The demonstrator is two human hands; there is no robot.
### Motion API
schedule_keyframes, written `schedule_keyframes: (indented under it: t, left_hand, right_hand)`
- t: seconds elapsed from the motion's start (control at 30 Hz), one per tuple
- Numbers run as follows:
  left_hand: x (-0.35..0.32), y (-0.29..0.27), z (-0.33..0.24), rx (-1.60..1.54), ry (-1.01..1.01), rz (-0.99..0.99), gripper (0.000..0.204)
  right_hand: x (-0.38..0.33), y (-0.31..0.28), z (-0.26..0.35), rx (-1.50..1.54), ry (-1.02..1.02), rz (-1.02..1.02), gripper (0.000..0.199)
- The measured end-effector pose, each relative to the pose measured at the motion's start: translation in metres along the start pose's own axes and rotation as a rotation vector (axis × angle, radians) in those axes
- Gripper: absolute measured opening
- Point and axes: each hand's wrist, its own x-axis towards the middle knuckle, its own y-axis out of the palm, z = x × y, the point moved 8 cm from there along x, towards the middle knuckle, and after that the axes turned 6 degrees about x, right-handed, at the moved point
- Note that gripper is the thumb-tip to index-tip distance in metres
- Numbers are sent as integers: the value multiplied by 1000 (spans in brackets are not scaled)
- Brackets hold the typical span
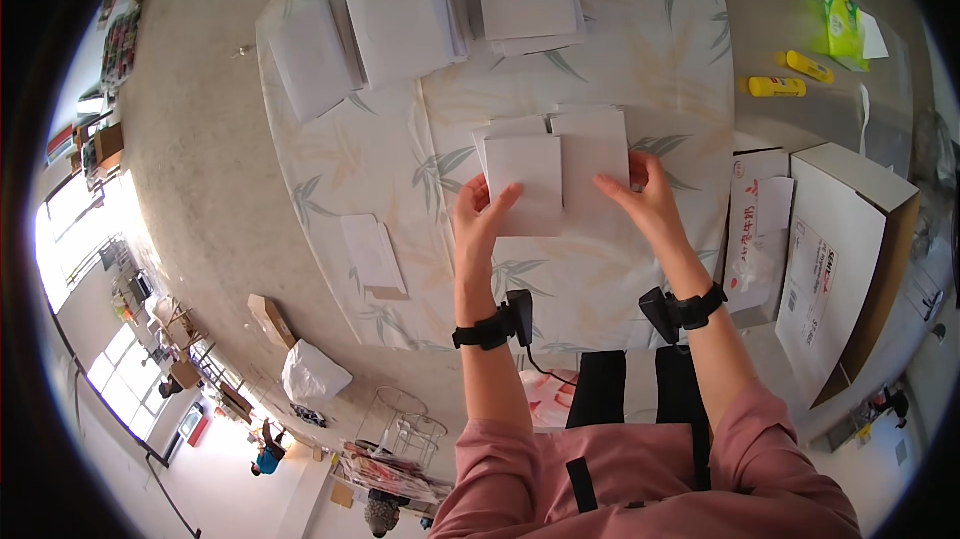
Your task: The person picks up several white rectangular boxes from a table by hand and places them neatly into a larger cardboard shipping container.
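The table (340, 179) is covered by a cloth (650, 49) with leaves on it. Just off the right side of the table, a big box (835, 239) is seen; it could be bumped if the right arm (725, 354) is swung out wide. Along the far side of the table, big white paper piles (400, 19) are set. Their edges are uneven, so top sheets could be knocked off.

Near the middle of the table, a small left stack (527, 174) is held in the grip of the left hand (482, 216), with the thumb (509, 196) laid on top. Beside it, a right stack (592, 144) is held by the right hand (648, 201); that grip looks lighter. Whether the stacks are lifted cannot be told. Sheets could be dropped from the left stack, as its back edges are not lined up. The stacks seem to overlap a little, so they could get mixed if pushed together.

Near the left edge of the table, a thin white paper (370, 251) is laid; it could be swept off by an arm.
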Motion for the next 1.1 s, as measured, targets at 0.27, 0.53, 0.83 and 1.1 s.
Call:
schedule_keyframes:
  t: [0.27, 0.53, 0.83, 1.1]
  left_hand:
    - [3, 11, -3, 41, -24, 83, 50]
    - [-5, 21, 4, 54, -48, 37, 47]
    - [-92, 76, -81, 34, 416, -71, 43]
    - [-166, 193, -89, -374, 155, 688, 38]
  right_hand:
    - [2, -12, 8, 50, 78, -17, 69]
    - [-7, -15, 5, 178, 117, 25, 63]
    - [-83, -91, -3, 782, 263, 50, 66]
    - [-169, -151, -27, 1131, 224, 143, 72]
